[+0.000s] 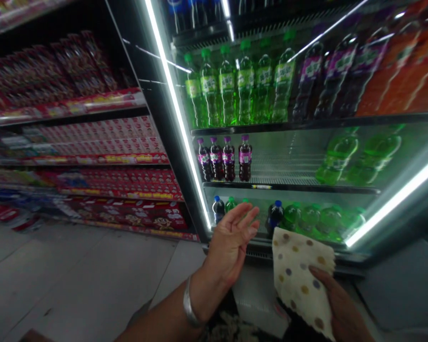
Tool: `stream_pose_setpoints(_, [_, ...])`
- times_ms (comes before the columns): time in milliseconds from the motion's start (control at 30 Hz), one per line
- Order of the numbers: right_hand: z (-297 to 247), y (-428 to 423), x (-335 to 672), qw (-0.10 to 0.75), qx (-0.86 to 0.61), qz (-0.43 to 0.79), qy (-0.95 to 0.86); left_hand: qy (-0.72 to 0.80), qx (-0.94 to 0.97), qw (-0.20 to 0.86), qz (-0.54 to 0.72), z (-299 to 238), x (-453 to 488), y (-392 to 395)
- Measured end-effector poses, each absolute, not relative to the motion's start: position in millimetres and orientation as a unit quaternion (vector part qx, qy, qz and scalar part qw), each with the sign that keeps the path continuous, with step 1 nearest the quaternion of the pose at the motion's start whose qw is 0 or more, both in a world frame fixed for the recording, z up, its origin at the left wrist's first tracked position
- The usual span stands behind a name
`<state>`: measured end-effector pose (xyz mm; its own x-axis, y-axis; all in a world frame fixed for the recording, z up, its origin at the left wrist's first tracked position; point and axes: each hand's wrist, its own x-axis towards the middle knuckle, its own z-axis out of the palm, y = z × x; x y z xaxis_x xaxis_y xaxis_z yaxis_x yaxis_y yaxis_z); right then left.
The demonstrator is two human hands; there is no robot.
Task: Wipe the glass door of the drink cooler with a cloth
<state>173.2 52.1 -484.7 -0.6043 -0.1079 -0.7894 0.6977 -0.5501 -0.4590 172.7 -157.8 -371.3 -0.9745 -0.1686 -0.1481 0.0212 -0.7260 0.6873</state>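
My left hand [230,240] is raised in front of the cooler's lowest shelf, fingers stretched out and holding nothing. A silver bangle [189,301] circles that wrist. At the lower right, my right hand [342,304] grips a cream cloth with coloured dots [299,270], its thumb lying over the front and the other fingers hidden behind. The cloth hangs before the cooler's bottom edge. Beyond my hands, a dark bottle with a blue cap [275,216] and several green bottles [312,218] stand on the lowest shelf.
The lit cooler holds green soda bottles [226,85] on an upper shelf, small purple-capped bottles [245,159] on the middle one, and orange bottles [399,71] at right. Left of it, store shelves [92,158] carry packed drinks above a tiled floor [92,273]. A light strip [171,90] edges the cooler.
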Motion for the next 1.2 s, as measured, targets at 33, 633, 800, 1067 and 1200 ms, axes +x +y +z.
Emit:
stream_pose_setpoints(33, [-485, 53, 173, 0.252, 0.367, -0.801, 0.401, -0.368, 0.1, 0.051, -0.923, -371, 173, -158])
stream_pose_setpoints(633, [-490, 48, 173, 0.242, 0.367, -0.791, 0.425, -0.396, 0.092, 0.052, -0.912, -372, 172, -157])
stream_pose_setpoints(800, [-491, 47, 173, 0.242, 0.382, -0.779, 0.434, -0.396, 0.092, 0.05, -0.912, -372, 173, -156])
stream_pose_setpoints(1067, [-501, 51, 175, 0.264, 0.365, -0.785, 0.426, -0.379, 0.084, 0.027, -0.921, -373, 171, -158])
stream_pose_setpoints(1200, [-503, 53, 174, 0.262, 0.361, -0.78, 0.439, -0.379, 0.083, 0.028, -0.921, -376, 171, -157])
